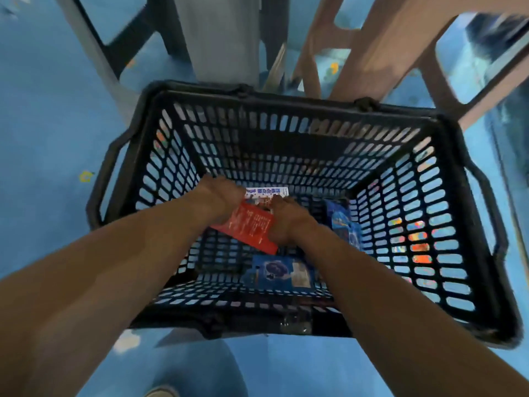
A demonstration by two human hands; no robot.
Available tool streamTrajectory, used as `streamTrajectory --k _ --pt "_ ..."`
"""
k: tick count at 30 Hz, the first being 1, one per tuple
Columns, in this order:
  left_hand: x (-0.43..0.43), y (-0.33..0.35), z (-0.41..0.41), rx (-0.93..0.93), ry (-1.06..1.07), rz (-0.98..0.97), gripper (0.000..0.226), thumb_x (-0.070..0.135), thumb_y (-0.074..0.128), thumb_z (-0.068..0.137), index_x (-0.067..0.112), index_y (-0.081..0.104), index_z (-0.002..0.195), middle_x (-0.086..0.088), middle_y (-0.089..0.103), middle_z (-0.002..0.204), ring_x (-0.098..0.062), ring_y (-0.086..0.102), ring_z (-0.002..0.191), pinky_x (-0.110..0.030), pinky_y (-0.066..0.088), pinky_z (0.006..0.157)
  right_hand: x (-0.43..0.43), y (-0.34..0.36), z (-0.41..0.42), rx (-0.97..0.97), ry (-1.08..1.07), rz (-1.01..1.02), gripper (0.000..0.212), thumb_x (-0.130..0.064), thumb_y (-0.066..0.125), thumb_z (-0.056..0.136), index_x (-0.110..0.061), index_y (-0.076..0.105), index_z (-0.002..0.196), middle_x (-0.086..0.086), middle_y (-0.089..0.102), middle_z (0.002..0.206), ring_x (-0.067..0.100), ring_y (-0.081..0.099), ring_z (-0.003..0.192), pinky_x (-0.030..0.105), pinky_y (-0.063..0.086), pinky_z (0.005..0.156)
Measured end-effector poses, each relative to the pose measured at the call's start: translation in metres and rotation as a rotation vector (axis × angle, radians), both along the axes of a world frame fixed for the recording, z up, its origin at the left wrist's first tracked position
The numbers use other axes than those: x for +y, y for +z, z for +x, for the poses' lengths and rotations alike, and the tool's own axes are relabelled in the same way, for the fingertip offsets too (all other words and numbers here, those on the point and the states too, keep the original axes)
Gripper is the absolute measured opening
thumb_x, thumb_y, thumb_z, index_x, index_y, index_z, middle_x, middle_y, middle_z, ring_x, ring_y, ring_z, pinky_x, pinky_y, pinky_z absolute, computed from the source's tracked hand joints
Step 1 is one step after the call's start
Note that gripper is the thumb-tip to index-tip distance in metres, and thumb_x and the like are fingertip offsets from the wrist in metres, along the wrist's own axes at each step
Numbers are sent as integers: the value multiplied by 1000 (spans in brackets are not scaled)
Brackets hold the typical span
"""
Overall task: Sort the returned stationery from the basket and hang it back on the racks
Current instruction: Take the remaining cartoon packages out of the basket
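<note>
Black slotted basket (pixel 286 141) is sitting directly on a blue floor (pixel 51 110), seen from above. Behind its far rim, the legs of a grey stool (pixel 217 38) and a brown stool (pixel 380 47) are standing on the same floor, their tops running out of frame. Small coloured specks are showing on the floor through the basket slots and to the left.

Both forearms are reaching down into the basket. The left hand (pixel 220 196) is curling its fingers over the upper left edge of a red packet (pixel 249 224). The right hand (pixel 289 222) is gripping the packet's right edge, probably with the thumb on top; blur is smearing the fingers. The packet is lying tilted near the basket bottom, with a white printed strip (pixel 266 191) showing at its far end.

A blue packet (pixel 274 272) is lying flat on the basket bottom nearer the camera. A second blue packet (pixel 340 219) is leaning at the right wall. Print on all the packets is too blurred to read. A pale shoe tip (pixel 163 392) is being cut off at the lower edge.
</note>
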State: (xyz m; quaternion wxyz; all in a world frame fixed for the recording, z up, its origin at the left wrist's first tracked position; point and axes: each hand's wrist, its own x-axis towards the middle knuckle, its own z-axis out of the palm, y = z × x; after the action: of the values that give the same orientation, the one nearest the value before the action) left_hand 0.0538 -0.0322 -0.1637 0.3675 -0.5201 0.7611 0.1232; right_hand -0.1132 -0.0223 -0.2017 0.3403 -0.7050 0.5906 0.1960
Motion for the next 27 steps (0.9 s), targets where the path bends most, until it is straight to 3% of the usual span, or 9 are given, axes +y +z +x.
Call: streamTrajectory --k 4,9,12,15,17,19,22,25,27 --pt "-11 -7 4 -54 -81 22 41 20 63 98 20 50 137 -5 58 126 -25 58 117 -44 45 103 -15 -3 6 14 187 103 73 -30 75 86 -16 37 147 9 56 134 30 59 118 35 52 94" --pt "-24 5 0 -99 1 201 18 29 70 93 15 67 105 -1 66 99 -16 62 86 -31 54 74 -21 10 0 3 316 187 45 -25 75 87 -18 58 128 3 63 126 23 61 111 31 48 83" --pt "-30 22 -2 66 230 306 19 23 69 97 17 60 81 -11 69 108 -15 66 89 -32 57 83 -37 30 -9 -24 286 54 30 -23 74 82 -29 56 106 -3 60 108 21 60 99 29 46 79" --pt "-37 44 -1 243 463 450 24 51 68 90 28 65 89 1 67 109 -16 60 97 -35 51 81 -43 44 -19 -31 257 -137 30 -23 72 80 -30 49 99 0 58 104 23 57 94 30 43 74" --pt "-44 47 1 340 564 384 36 68 66 80 35 70 94 4 69 114 -21 58 112 -44 48 98 -41 49 -24 3 255 -258 33 -23 70 83 -23 45 106 3 56 104 24 52 91 32 40 74" --pt "-50 41 0 393 531 217 30 59 68 83 30 67 92 3 66 111 -21 58 110 -46 48 102 -38 52 -25 40 250 -344 44 -22 68 86 -16 43 122 9 54 108 30 53 97 36 44 78" --pt "-53 23 -4 313 386 95 39 45 75 79 16 64 102 -1 67 107 -19 63 96 -45 58 89 -38 48 -22 91 299 -403 62 -19 68 88 -12 35 140 15 57 122 36 57 113 42 47 87" --pt "-49 5 -15 229 326 146 88 48 79 79 18 38 151 -4 51 147 -25 54 131 -46 50 108 -36 37 -16 98 338 -381 67 -17 71 88 -15 32 141 13 58 122 32 57 111 41 47 86" --pt "-49 -9 -21 176 264 152 97 47 79 81 19 27 158 -6 46 154 -26 51 135 -44 48 110 -34 28 -12 90 370 -322 77 -18 72 88 -17 25 149 13 57 127 32 56 115 41 47 90"
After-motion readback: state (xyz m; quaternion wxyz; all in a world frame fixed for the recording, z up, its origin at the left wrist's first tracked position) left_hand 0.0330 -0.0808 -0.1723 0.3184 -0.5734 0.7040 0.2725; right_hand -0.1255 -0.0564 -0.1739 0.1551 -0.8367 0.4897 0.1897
